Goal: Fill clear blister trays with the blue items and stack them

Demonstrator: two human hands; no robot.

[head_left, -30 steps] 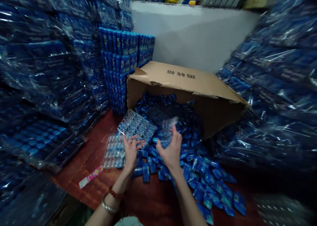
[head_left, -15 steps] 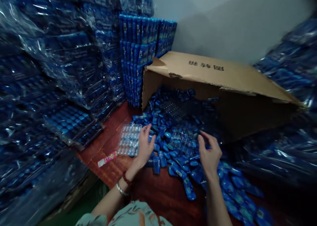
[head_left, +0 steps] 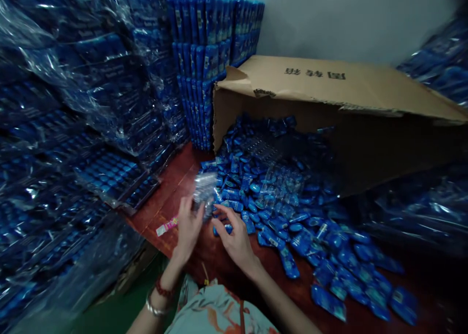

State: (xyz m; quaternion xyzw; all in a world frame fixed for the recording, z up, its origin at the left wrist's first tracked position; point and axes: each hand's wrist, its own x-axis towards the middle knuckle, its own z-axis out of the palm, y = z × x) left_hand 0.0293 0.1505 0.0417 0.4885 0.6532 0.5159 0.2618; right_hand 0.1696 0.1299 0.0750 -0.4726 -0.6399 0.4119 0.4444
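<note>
A clear plastic blister tray point(head_left: 205, 185), blurred by motion, is tilted over the red surface at the left edge of the blue packs. My left hand point(head_left: 188, 226) has its fingers and thumb at the tray's lower left edge and appears to grip it. Close by on the right, my right hand point(head_left: 234, 236) is half curled, thumb and forefinger apart, fingertips near the tray's lower right corner. Below its thumb lies a small blue pack point(head_left: 219, 230). Whether the right fingertips touch the tray is unclear.
An overturned cardboard box point(head_left: 256, 78) opens toward me, spilling a heap of blue packs point(head_left: 278, 222). More clear trays point(head_left: 285, 185) lie on the heap. A pink-and-white wrapper point(head_left: 166, 226) is on the left. Wrapped blue stacks point(head_left: 120, 95) stand left; upright packs point(head_left: 203, 61) are behind.
My right hand has swung left from over the heap to beside my left hand. The clear tray has gone from lying flat to tilted. My left hand has shifted to its lower left.
</note>
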